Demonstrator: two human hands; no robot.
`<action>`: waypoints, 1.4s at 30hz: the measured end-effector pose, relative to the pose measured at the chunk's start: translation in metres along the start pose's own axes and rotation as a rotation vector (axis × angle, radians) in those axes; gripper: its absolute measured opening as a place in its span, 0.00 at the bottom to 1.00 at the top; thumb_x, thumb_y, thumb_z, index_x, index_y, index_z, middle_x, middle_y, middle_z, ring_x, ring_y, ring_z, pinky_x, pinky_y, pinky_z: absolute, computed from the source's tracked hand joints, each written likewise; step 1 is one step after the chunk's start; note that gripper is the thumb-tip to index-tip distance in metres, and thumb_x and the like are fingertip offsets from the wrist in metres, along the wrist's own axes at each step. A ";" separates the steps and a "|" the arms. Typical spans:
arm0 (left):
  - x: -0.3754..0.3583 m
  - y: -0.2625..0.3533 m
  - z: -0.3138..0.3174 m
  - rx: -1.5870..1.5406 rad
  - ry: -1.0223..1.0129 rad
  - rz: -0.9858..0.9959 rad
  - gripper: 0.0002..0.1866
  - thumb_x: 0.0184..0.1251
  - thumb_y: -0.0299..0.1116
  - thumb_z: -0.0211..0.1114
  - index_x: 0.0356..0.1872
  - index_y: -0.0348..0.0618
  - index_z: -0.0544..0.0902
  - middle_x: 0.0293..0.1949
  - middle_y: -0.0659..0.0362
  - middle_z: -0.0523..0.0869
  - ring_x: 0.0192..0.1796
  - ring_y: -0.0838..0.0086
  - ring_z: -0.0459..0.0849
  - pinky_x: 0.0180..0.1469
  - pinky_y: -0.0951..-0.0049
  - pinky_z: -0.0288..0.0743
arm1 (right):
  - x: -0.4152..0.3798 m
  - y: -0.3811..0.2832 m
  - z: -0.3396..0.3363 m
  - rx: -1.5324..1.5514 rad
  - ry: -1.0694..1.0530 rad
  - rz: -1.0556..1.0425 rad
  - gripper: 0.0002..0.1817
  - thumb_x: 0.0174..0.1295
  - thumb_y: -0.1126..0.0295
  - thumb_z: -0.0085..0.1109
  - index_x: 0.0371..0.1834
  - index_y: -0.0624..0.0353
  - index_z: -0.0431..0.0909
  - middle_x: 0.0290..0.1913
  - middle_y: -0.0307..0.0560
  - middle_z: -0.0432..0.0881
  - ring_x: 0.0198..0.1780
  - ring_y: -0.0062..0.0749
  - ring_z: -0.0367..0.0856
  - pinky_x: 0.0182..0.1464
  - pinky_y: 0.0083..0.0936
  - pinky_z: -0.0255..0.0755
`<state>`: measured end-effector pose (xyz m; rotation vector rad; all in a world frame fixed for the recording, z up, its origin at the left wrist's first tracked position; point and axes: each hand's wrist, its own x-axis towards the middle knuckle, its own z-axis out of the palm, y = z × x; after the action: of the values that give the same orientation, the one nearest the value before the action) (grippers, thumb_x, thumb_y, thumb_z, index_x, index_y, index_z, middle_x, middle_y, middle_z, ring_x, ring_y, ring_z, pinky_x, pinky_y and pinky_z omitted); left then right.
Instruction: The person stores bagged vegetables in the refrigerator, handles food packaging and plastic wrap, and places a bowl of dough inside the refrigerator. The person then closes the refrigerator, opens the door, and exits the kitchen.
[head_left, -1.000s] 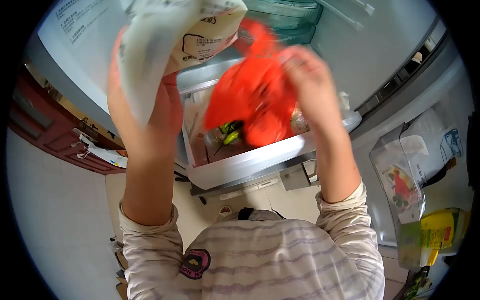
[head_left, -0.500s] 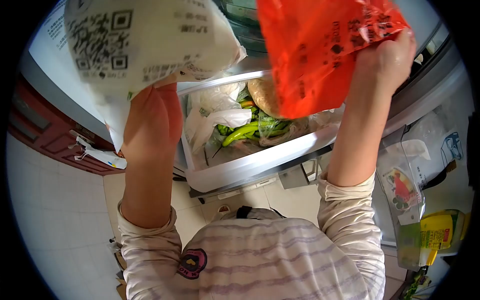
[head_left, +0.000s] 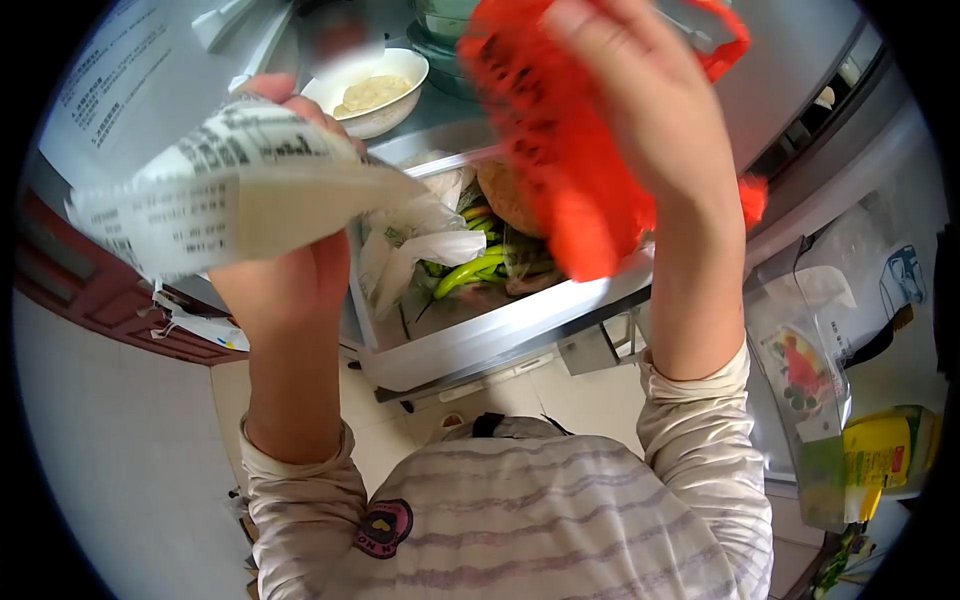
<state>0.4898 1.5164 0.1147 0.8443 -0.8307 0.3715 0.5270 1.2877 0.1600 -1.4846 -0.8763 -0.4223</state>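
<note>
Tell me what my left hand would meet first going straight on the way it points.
Past the printed bag your left hand holds, most likely the white rail, though depth is unclear. The white bowl looks just right of that line.

The bag point(head_left: 560, 150) is red, dark-lettered; the packet point(head_left: 275, 205) whitish, black-printed; the peppers point(head_left: 468, 272) green.

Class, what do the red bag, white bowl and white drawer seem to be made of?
Red bag: thin plastic film, by its limp folds; finish blurred. White bowl: smooth, probably glazed ceramic from its sheen, though plastic is possible. White drawer: likely rigid plastic, with a smooth, moulded-looking front edge.
</note>
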 end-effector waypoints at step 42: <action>-0.115 -0.032 0.053 0.658 -0.461 -0.565 0.05 0.62 0.22 0.52 0.38 0.35 0.74 0.64 0.41 0.61 0.53 0.60 0.73 0.56 0.69 0.66 | -0.060 0.060 0.005 -0.693 -0.857 0.455 0.21 0.51 0.50 0.63 0.31 0.59 0.79 0.32 0.52 0.80 0.32 0.50 0.77 0.35 0.37 0.68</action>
<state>0.4095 1.4574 0.0301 1.7729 -0.8528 -0.0748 0.5309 1.2821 0.0751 -2.5196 -1.0436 0.3343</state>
